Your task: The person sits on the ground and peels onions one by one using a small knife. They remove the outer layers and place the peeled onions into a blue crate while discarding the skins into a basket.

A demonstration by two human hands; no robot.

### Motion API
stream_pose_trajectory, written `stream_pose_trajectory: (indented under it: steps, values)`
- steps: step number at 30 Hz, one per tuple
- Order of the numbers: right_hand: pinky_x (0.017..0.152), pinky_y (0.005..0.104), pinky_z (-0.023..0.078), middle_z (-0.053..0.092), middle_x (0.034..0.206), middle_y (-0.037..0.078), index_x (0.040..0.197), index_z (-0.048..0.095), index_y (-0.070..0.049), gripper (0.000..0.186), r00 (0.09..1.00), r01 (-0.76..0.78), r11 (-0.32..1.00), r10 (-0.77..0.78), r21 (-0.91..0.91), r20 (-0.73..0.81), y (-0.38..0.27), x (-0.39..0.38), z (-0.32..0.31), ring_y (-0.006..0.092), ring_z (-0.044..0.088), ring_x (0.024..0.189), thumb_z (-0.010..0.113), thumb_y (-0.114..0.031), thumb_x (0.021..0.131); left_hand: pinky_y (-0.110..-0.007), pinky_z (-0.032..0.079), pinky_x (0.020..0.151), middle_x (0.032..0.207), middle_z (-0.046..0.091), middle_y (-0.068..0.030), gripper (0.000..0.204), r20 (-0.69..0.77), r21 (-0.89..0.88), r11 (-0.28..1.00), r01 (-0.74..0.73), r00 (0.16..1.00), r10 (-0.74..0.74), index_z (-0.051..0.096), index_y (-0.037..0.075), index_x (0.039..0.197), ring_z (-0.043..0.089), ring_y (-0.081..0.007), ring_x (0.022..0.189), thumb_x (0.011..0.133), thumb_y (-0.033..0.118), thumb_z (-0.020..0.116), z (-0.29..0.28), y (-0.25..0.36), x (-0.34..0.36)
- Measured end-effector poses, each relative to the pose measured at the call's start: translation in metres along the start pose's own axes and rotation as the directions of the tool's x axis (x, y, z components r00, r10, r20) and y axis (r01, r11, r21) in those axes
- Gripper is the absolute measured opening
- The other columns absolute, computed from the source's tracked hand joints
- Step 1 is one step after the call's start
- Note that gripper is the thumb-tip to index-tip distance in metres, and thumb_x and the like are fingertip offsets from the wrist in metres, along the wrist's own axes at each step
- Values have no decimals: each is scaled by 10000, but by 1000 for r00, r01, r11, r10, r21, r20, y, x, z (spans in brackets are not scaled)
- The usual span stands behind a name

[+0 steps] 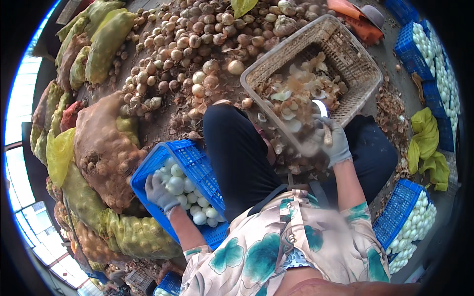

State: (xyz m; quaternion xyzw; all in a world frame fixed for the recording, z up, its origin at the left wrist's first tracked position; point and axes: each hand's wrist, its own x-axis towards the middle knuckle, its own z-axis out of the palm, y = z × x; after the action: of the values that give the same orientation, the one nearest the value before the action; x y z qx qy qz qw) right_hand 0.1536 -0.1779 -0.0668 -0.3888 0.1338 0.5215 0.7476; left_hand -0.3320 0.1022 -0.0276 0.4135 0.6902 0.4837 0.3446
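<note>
My left hand, in a grey glove, reaches into a blue plastic crate beside my knee. Its curled fingers are around a peeled white onion, above several more peeled onions. In my gloved right hand is a knife with a pale handle and a bright, curved blade. That hand is closed over the near rim of a tan plastic crate. Loose onion skins and cut scraps lie inside the tan crate.
Unpeeled onions are heaped ahead on the floor. Full mesh sacks line the left side. To the right stand blue crates of peeled onions, with a yellow-green mesh bag near them. Dry skins litter the floor.
</note>
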Motion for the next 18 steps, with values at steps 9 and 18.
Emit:
stream_pose_trajectory:
  steps: [9, 18]
  values:
    - [503, 231, 470, 652, 811, 18, 1255, 645, -7, 327, 987, -25, 991, 4, -131, -160, 4, -1, 21, 81, 571, 558, 638, -217, 1005, -334, 555, 855, 1012, 747, -164, 418, 754, 93, 928, -362, 634, 171, 726, -17, 1122, 714, -227, 914, 836, 284, 777, 348, -56, 20]
    - [522, 197, 478, 625, 791, 45, 1295, 592, 35, 387, 966, -76, 970, 15, -231, -258, 3, -4, 38, 100, 581, 586, 634, -210, 998, -549, 493, 940, 1362, 547, -207, 572, 977, 166, 169, -972, 185, 103, 579, 149, 1288, 565, -418, 1194, 786, 353, 763, 528, -73, 7]
